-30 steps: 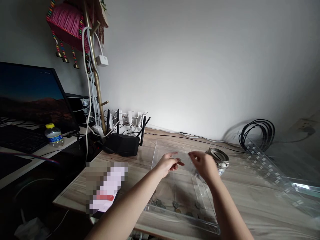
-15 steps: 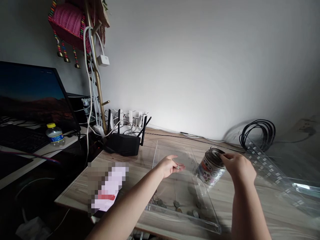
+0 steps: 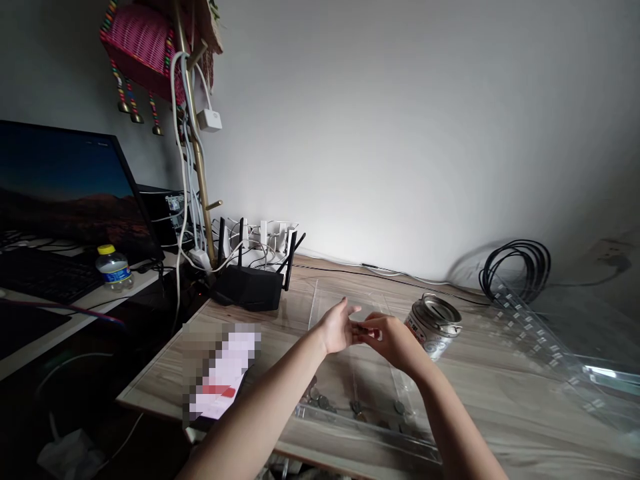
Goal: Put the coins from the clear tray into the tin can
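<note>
My left hand (image 3: pixel 337 328) is held palm up over the clear plastic tray (image 3: pixel 367 433), its thumb raised. A coin lay on its fingers a moment earlier; now the spot is mostly covered. The fingertips of my right hand (image 3: pixel 387 337) are pinched together against the left fingers, and what is between them is too small and shaded to make out. Several coins (image 3: pixel 324 403) lie along the tray's near side. Right of my hands stands a printed metal tin (image 3: pixel 434 325), upright, with a slot in its lid and a wire handle.
A phone (image 3: pixel 225 373), partly pixelated, lies left of my left forearm. Behind it stands a black router (image 3: pixel 249 288) with cables. A coil of black cable (image 3: pixel 515 270) and a clear plastic panel (image 3: pixel 545 347) are on the right. A bottle (image 3: pixel 115 269) stands by the monitor (image 3: pixel 75 190).
My right hand has left the tin's lid and moved left to my left hand, where its fingertips now meet the left fingers. My left hand has stayed nearly in place.
</note>
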The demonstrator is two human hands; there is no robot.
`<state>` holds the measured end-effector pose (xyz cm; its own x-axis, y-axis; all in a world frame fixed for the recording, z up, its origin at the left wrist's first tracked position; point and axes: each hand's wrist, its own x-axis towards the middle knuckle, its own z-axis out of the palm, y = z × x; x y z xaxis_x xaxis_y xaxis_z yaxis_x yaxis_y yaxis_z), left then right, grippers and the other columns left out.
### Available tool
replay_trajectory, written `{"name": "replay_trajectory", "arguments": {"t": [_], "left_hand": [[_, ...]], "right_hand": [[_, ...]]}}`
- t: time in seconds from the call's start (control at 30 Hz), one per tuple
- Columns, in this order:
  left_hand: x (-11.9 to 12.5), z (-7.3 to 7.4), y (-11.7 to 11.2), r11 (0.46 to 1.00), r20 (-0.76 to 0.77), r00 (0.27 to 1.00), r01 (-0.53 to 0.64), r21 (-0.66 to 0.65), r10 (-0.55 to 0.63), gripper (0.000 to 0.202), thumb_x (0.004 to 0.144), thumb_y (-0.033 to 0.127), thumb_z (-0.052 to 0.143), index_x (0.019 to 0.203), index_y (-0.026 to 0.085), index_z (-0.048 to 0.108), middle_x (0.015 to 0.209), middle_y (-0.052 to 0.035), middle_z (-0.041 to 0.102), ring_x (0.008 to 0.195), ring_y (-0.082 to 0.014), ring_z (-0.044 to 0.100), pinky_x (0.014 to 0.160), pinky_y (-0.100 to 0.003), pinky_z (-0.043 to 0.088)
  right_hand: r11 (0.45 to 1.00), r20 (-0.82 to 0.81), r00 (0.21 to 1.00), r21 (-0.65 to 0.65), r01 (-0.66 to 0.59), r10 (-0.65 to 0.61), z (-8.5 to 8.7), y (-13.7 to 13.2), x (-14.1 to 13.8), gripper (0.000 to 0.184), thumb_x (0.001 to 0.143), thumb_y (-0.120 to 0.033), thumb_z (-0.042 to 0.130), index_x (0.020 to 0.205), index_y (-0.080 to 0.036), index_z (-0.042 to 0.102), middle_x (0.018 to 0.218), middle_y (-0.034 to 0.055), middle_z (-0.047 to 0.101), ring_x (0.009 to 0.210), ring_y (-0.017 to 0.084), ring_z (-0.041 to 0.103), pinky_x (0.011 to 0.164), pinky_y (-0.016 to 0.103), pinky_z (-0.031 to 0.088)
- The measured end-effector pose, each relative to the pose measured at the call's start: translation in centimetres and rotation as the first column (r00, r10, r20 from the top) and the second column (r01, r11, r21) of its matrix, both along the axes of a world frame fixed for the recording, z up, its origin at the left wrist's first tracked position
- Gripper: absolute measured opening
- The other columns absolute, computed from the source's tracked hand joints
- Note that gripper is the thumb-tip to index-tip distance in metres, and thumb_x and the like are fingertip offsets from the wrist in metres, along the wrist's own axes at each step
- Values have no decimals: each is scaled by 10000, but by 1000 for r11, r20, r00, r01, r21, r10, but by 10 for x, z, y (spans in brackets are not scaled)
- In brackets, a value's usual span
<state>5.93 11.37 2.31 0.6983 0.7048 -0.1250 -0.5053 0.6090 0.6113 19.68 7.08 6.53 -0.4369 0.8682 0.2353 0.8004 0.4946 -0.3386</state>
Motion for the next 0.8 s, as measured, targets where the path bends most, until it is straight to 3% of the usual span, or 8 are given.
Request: {"name": "replay_trajectory", "arguments": {"t": [0.13, 0.23, 0.3, 0.47, 0.53, 0.6, 0.7, 0.8], "left_hand": [[0, 6, -6, 990, -65, 997, -31, 140, 41, 467, 757, 540, 408, 1030, 167, 475, 879, -92, 571, 796, -191, 571, 669, -309, 415], [2, 4, -4, 939, -258, 938, -148, 310, 233, 374, 730, 439, 502, 970, 154, 533, 925, -82, 580, 801, -155, 563, 628, -250, 413], [3, 0, 0, 901, -341, 876, -201, 384, 341, 330, 717, 393, 511, 925, 140, 550, 889, -77, 596, 752, -135, 567, 580, -216, 405], [-5, -3, 9, 822, -401, 780, -242, 515, 481, 279, 748, 309, 423, 918, 136, 560, 846, -73, 615, 673, -99, 568, 550, -191, 407], [-11, -1, 9, 766, -492, 682, -159, 623, 541, 259, 746, 246, 398, 900, 140, 577, 866, -67, 619, 683, -95, 564, 563, -187, 405], [-17, 5, 8, 679, -598, 564, 87, 729, 569, 228, 718, 196, 411, 816, 140, 609, 827, -55, 629, 697, -106, 558, 589, -195, 400], [-26, 21, 4, 526, -761, 424, 552, 647, 491, 172, 674, 194, 477, 727, 161, 637, 744, -28, 641, 688, -130, 552, 633, -221, 393], [-35, 41, 2, 520, -871, 237, 724, 454, 431, 97, 619, 213, 555, 591, 148, 622, 615, -32, 623, 648, -160, 546, 648, -251, 391]], "right_hand": [[939, -206, 927, 85, 335, -312, 24, 7, 40, 258, 712, -371, 485, 787, -204, 665, 731, 47, 652, 658, 162, 574, 592, 238, 411], [685, -158, 703, 155, 711, -694, 47, 16, 80, 295, 668, -411, 505, 808, -219, 679, 761, 83, 653, 706, 230, 581, 553, 286, 404], [600, 13, 607, 173, 781, -794, 57, 20, 97, 262, 640, -372, 517, 790, -239, 685, 778, 94, 650, 724, 262, 578, 525, 303, 388], [629, 214, 592, 227, 743, -777, 58, 18, 100, 260, 666, -320, 477, 824, -261, 675, 799, 82, 643, 750, 256, 578, 535, 304, 397], [659, 194, 632, 295, 692, -750, 51, 7, 94, 298, 710, -344, 448, 900, -248, 656, 815, 84, 637, 758, 244, 575, 562, 309, 413], [739, 193, 732, 373, 561, -653, 43, -11, 85, 282, 744, -318, 427, 894, -232, 649, 905, 86, 620, 805, 224, 565, 610, 301, 429], [847, 255, 866, 448, 288, -429, 33, -43, 67, 223, 752, -232, 432, 781, -195, 649, 1132, 101, 523, 1003, 236, 487, 727, 309, 431], [897, 227, 940, 419, 141, -254, 21, -62, 41, 226, 778, -229, 420, 816, -190, 639, 1213, 94, 466, 1090, 238, 426, 819, 334, 405]]}}
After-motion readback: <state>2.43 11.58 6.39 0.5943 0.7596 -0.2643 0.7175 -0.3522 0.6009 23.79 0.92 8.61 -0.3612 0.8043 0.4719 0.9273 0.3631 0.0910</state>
